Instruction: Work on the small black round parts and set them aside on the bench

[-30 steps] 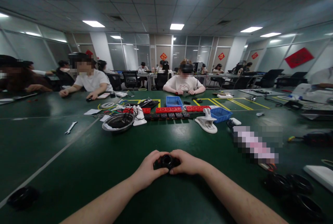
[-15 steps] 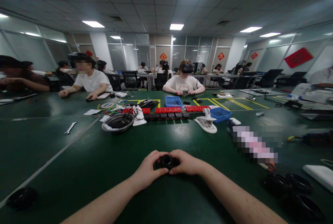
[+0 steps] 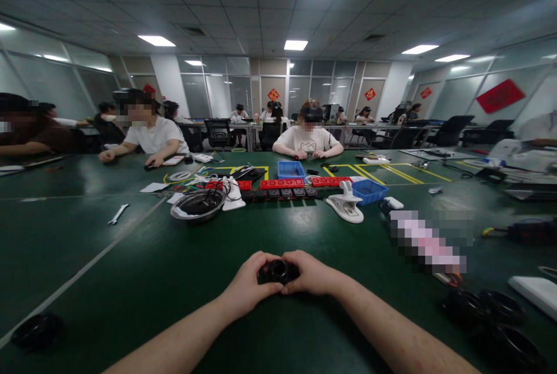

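Note:
Low in the middle of the head view, a black ring-shaped part [image 3: 279,271] with a round opening faces up between my hands. My left hand [image 3: 251,282] curls round its left side, thumb at the near edge and fingers at the far edge. From the other side my right hand [image 3: 310,272] grips it the same way, the fingertips of both hands almost meeting. The fingers cover much of the part's sides, so its exact kind is unclear. More black round parts lie at the lower right, such as a black ring [image 3: 516,346], and one black part [image 3: 38,331] sits at the lower left.
Across the green table [image 3: 143,258] stand a metal bowl [image 3: 198,214], a white clip base [image 3: 348,209], a blue tray [image 3: 369,191] and red socket strips [image 3: 282,183]. A wrench [image 3: 118,214] lies left. Several people sit around, one person [image 3: 308,139] directly opposite.
Both hands keep their hold on the black part, with hardly any shift. At the far left, a person's raised forearm has come down toward the table.

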### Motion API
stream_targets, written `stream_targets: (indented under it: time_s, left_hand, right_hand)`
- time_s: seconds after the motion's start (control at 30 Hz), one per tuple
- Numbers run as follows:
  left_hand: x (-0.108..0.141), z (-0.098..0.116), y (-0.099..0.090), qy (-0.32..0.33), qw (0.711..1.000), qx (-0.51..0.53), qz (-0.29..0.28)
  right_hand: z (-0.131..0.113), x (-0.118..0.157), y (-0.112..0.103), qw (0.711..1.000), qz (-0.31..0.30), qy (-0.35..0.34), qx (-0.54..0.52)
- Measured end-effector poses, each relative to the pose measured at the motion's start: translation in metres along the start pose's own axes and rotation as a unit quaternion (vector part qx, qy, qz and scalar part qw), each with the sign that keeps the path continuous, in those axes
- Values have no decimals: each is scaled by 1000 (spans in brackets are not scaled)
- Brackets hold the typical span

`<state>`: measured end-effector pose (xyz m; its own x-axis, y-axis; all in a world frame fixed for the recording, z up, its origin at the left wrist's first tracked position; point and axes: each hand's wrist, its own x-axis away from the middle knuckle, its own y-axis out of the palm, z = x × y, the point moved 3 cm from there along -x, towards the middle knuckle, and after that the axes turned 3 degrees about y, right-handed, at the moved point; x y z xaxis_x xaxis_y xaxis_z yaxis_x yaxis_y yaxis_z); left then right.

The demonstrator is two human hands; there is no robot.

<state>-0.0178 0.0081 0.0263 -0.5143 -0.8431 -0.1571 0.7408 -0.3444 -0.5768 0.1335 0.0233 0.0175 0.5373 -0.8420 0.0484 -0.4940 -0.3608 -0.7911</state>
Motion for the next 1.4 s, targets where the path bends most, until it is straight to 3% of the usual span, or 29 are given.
stream_targets:
  time_s: [0.2, 0.33, 0.5, 0.63, 0.73, 1.4]
  left_hand:
    - [-1, -10, 8, -51, 994, -7, 94]
    - [-2, -13, 8, -52, 992, -15, 114]
    - [-1, -8, 3, -26, 998, -15, 61]
    - [0, -5, 2, 16, 1000, 5, 4]
    - [0, -5, 2, 28, 999, 6, -15]
    - [0, -4, 1, 22, 999, -9, -21]
  right_hand:
    - [-8, -2, 13, 981, 107, 99, 128]
    - [-19, 1, 19, 963, 157, 121, 184]
    - [-20, 6, 8, 984, 108, 55, 132]
    - [-12, 5, -2, 999, 16, -29, 36]
    - [-6, 4, -4, 998, -30, -55, -18]
    - [-5, 2, -4, 997, -23, -46, -51]
